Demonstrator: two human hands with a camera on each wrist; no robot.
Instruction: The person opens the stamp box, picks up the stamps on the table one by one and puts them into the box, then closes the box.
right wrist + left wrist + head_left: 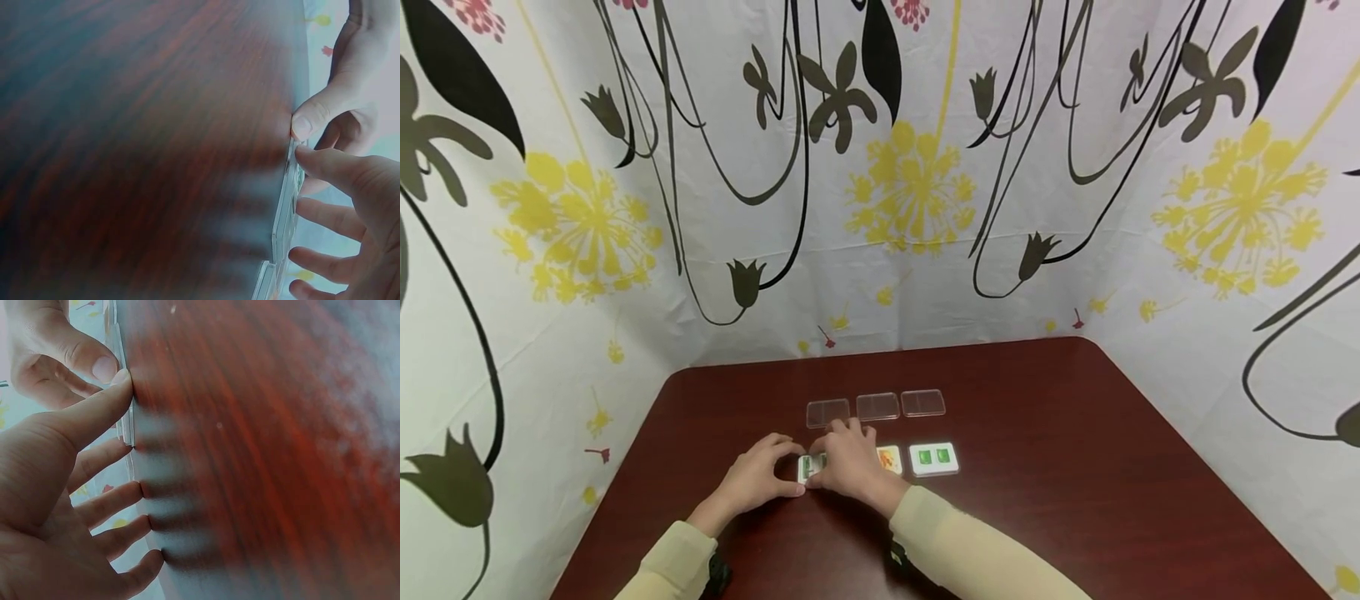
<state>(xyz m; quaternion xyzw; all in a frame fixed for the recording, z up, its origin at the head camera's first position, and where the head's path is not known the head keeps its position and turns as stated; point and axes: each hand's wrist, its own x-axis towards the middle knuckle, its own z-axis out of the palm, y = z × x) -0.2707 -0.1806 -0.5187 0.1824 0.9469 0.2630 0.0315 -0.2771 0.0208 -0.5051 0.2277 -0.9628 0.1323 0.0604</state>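
A flat plastic card case (806, 468) with a green picture lies at the left of the front row on the table, partly hidden by my right hand. My left hand (755, 477) grips its left end, thumb at the near edge and fingers at the far side. My right hand (852, 463) reaches over the same case and grips its edges between thumb and fingers. In the right wrist view the case (286, 199) shows edge-on at my fingertips. The left wrist view shows both thumbs close together at its near edge.
A card case with an orange picture (891, 459) sits partly behind my right hand. Right of it lies one with two green squares (934, 471). Three clear plastic pieces (877, 407) form a row behind. Patterned cloth (880, 275) surrounds the dark red table (1075, 500).
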